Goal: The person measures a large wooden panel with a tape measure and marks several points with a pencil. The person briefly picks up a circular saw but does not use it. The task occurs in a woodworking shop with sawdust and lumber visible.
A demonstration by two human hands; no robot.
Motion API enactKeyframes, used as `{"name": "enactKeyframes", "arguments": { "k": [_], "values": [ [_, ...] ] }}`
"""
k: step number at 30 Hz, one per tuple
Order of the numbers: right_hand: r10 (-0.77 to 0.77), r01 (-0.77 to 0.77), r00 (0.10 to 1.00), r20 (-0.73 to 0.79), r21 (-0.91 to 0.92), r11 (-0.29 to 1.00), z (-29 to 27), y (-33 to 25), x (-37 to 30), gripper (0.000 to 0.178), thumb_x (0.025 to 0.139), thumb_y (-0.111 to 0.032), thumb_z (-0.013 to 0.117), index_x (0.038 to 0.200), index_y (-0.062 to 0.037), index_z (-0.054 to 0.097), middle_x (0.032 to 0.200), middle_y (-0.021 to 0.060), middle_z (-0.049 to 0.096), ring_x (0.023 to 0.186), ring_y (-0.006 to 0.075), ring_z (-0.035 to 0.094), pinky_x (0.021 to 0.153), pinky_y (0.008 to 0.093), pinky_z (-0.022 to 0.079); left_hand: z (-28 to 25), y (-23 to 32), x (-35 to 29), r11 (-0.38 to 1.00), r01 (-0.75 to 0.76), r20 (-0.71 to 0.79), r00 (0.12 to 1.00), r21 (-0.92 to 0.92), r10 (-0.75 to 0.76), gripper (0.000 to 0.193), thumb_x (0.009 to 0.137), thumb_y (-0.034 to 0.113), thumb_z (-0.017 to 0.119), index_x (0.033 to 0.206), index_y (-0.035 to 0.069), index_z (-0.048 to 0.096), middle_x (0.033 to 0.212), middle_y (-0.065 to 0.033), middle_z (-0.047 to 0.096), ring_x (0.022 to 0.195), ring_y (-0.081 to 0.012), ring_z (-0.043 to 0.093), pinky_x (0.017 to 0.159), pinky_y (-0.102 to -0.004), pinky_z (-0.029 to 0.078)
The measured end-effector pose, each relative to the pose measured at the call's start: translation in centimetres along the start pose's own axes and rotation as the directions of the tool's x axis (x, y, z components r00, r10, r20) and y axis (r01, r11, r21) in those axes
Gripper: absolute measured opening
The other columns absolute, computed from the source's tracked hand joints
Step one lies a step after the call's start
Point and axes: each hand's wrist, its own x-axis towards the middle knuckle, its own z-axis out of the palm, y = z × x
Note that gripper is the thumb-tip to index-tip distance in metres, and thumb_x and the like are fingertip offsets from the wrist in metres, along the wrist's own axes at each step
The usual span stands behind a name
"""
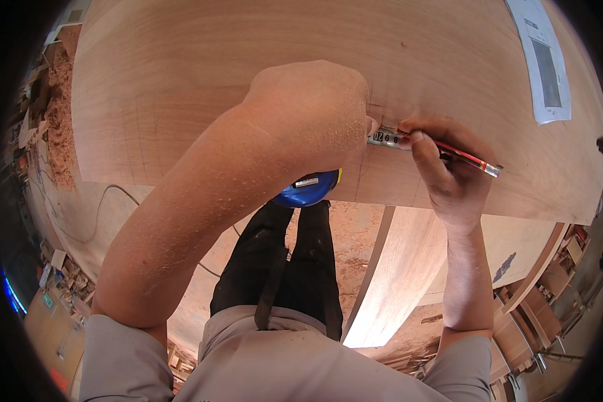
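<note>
Left hand [308, 107]: closed over the tape blade [386, 138], pinning it flat on the plywood sheet [181, 87]
Tape case [308, 189]: blue, hanging off the sheet's near edge
Blade: thin, springy; probably best pinned close to the mark
Right hand [449, 171]: gripping a red pencil [465, 157], tip at the blade
Pencil: light, stiff; held near the tip

blue tape measure case [306, 189], red pencil [463, 155] — pale reddish-brown plywood sheet [201, 74], faintly grained.

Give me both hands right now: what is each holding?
Left hand: closed on the blue tape measure, its blade held to the plywood sheet.
Right hand: closed on a red pencil, tip at the blade.
</note>
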Motion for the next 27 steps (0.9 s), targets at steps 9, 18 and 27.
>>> {"name": "enactKeyframes", "arguments": {
  "k": [9, 18, 27],
  "values": [
    [0.181, -0.169, 0.982, -0.061, 0.164, 0.972, -2.1, -3.8, 0.2, 0.015, 0.097, 0.001, 0.062, 0.109, 0.0052, 0.072, 0.096, 0.0108, 0.075, 0.086, 0.0126, 0.072, 0.076, 0.0234, 0.055, 0.7, -1.3, -1.9, 0.968, -0.240, 0.071, 0.967, -0.079, 0.246, 0.045, 0.096, 0.039, 0.065, 0.074, 0.001, 0.074, 0.069, -0.0208, 0.066, 0.066, -0.0379, 0.067, 0.069, -0.0471, 0.055],
    [0.131, -0.125, 0.988, -0.083, 0.070, 0.990, 0.3, -1.2, -0.7, 0.014, 0.097, 0.002, 0.060, 0.106, 0.0042, 0.072, 0.096, 0.0106, 0.075, 0.082, 0.0108, 0.070, 0.065, 0.0209, 0.053, 4.1, -3.3, -6.0, 0.842, -0.530, 0.202, 0.818, -0.103, 0.539, 0.056, 0.093, 0.049, 0.067, 0.055, 0.008, 0.066, 0.055, -0.0156, 0.058, 0.054, -0.0375, 0.058, 0.055, -0.0434, 0.045],
    [0.110, -0.105, 0.990, -0.091, 0.059, 0.993, 1.0, -1.1, -0.7, 0.011, 0.097, 0.002, 0.064, 0.103, 0.0060, 0.073, 0.094, 0.0120, 0.076, 0.087, 0.0151, 0.074, 0.071, 0.0239, 0.057, 4.0, -2.4, -5.4, 0.852, -0.522, 0.319, 0.801, -0.044, 0.507, 0.054, 0.094, 0.048, 0.066, 0.057, 0.009, 0.069, 0.055, -0.0141, 0.060, 0.055, -0.0360, 0.061, 0.057, -0.0433, 0.047]
  ]
}}
